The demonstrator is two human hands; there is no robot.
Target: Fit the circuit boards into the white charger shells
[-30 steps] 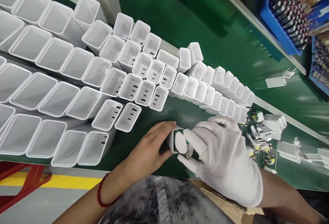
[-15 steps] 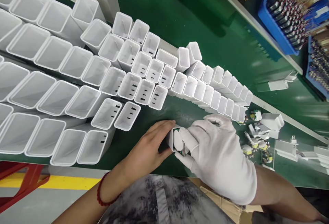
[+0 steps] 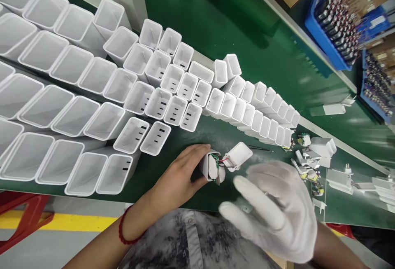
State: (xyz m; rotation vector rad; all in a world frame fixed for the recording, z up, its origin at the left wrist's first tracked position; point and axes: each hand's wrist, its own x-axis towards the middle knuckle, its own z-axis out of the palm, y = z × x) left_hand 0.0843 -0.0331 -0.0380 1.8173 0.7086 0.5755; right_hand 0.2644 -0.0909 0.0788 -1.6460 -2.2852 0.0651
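Note:
My bare left hand [image 3: 182,174] is wrapped round a white plastic housing [image 3: 205,165] whose open end faces right. Out of that end pokes a green circuit board [image 3: 217,160] with a rounded white part [image 3: 212,167] beside it. Red and black wires [image 3: 224,160] run from the board to a white end cap [image 3: 239,155], which hangs tilted just outside the opening. My right hand [image 3: 271,207], in a white glove, is apart from the housing to its lower right. Its fingers are spread, partly blurred, and hold nothing.
Rows of upright white housings [image 3: 105,75] stand across the left and middle of the green table [image 3: 191,5]. Loose boards and white parts [image 3: 308,160] lie at the right. A blue bin [image 3: 314,22] of wired black parts sits at the upper right.
My right hand has let go at the housing's opening and drawn back to the lower right, its fingers spreading. The wired end cap now shows. My left hand keeps its hold.

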